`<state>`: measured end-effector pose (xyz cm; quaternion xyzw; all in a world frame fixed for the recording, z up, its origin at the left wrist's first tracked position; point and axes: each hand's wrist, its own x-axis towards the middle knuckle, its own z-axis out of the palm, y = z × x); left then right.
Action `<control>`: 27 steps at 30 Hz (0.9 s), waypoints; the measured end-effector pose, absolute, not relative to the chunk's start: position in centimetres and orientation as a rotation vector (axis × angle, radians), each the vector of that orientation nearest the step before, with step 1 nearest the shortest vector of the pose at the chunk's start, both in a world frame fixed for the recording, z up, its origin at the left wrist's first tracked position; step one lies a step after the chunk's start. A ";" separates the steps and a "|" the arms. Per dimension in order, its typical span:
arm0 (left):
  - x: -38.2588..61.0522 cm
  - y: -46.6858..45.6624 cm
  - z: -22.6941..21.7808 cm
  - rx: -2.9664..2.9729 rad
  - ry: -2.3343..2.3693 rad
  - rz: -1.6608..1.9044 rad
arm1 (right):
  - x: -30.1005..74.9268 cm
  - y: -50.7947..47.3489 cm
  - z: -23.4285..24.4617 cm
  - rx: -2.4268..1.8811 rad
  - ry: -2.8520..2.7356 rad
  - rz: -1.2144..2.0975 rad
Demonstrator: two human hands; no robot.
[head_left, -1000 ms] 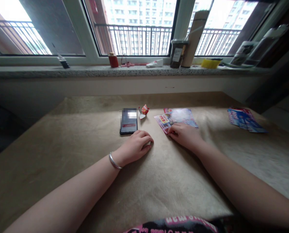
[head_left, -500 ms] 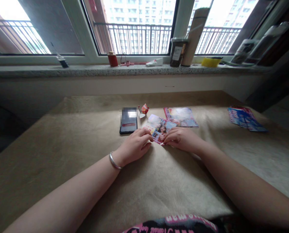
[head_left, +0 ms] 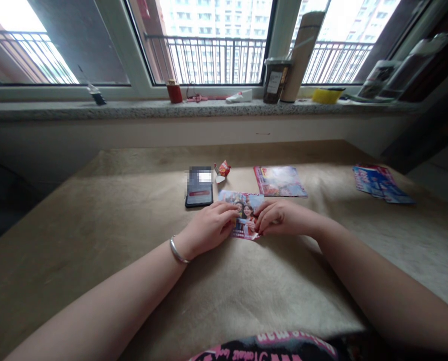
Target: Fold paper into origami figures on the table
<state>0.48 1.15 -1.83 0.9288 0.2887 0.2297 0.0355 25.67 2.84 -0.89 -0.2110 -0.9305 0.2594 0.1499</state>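
1. Leftward on the tan-covered counter (head_left: 96,215), bare surface lies beside the forearm; working flat on this support looks the surest way to keep thin paper from buckling.
2. A silver bangle (head_left: 179,250) circles the left wrist, near a smartphone (head_left: 201,200) lying flat just beyond the fingers; the left hand is best moved with care so as not to nudge it.
3. The left hand (head_left: 213,224) rests with its fingers over the left side of a glossy printed flyer (head_left: 247,213); whether that grip is pinching or merely pressing cannot be told. Light, spread pressure should suffice.
4. Beyond the flyer sits a crumpled red wrapper (head_left: 224,169), best kept out from under the sheet.
5. The flyer lies on the counter between the two hands, its near edge slightly lifted; a fold would sit truest with its edges matched first.
6. The right hand (head_left: 274,218) has thumb and fingertips closed on the flyer's right edge; a gentle hold there would spare the paper a crease.
7. Farther back lie more printed flyers (head_left: 282,181), and at far right a fanned set of blue leaflets (head_left: 382,185), both untouched and well placed clear of the fingers.
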 end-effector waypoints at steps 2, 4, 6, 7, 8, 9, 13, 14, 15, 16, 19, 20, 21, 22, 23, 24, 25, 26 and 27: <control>0.6 1.0 -1.8 2.896 0.977 0.678 | 26.0 2.9 -0.8 -0.626 -2.665 0.811; 0.7 0.7 -1.8 2.924 1.059 0.641 | 26.3 2.9 -0.6 -0.661 -2.657 0.854; 0.9 0.6 -1.7 2.938 1.088 0.610 | 26.4 2.7 -0.4 -0.713 -2.646 0.869; 0.9 0.5 -1.6 2.945 1.077 0.596 | 26.5 2.7 -0.3 -0.748 -2.638 0.865; 0.9 0.5 -1.5 2.954 1.054 0.579 | 26.5 2.6 -0.2 -0.781 -2.628 0.860; 0.8 0.5 -1.5 2.960 1.031 0.563 | 26.4 2.5 -0.2 -0.807 -2.617 0.856; 0.6 0.5 -1.3 2.965 0.985 0.508 | 26.0 2.4 -0.4 -0.889 -2.543 0.866; 0.5 0.4 -1.3 2.965 0.969 0.498 | 25.9 2.4 -0.5 -0.927 -2.511 0.865; 0.5 0.4 -1.2 2.965 0.950 0.489 | 25.7 2.4 -0.6 -0.973 -2.476 0.865; 0.6 0.3 -1.2 2.964 0.925 0.483 | 25.5 2.4 -0.7 -1.016 -2.441 0.866; 0.8 0.1 -1.1 2.955 0.835 0.501 | 25.0 2.3 -1.0 -1.087 -2.357 0.861; 0.9 0.1 -1.0 2.951 0.802 0.518 | 24.7 2.2 -1.1 -1.095 -2.338 0.855; 0.9 0.1 -1.0 2.945 0.770 0.541 | 24.5 2.2 -1.2 -1.102 -2.318 0.845; 1.0 0.0 -1.0 2.936 0.737 0.566 | 24.3 2.1 -1.3 -1.115 -2.298 0.833; 1.0 0.1 -1.0 2.923 0.715 0.591 | 24.0 2.1 -1.4 -1.125 -2.289 0.822; 1.1 0.1 -1.1 2.907 0.706 0.614 | 23.8 2.0 -1.6 -1.135 -2.275 0.802; 1.0 0.1 -1.2 2.889 0.713 0.634 | 23.6 1.9 -1.8 -1.142 -2.271 0.780; 1.0 0.2 -1.3 2.870 0.735 0.648 | 23.4 1.8 -1.9 -1.139 -2.280 0.758; 1.0 0.3 -1.5 2.852 0.769 0.653 | 23.2 1.8 -2.1 -1.133 -2.294 0.727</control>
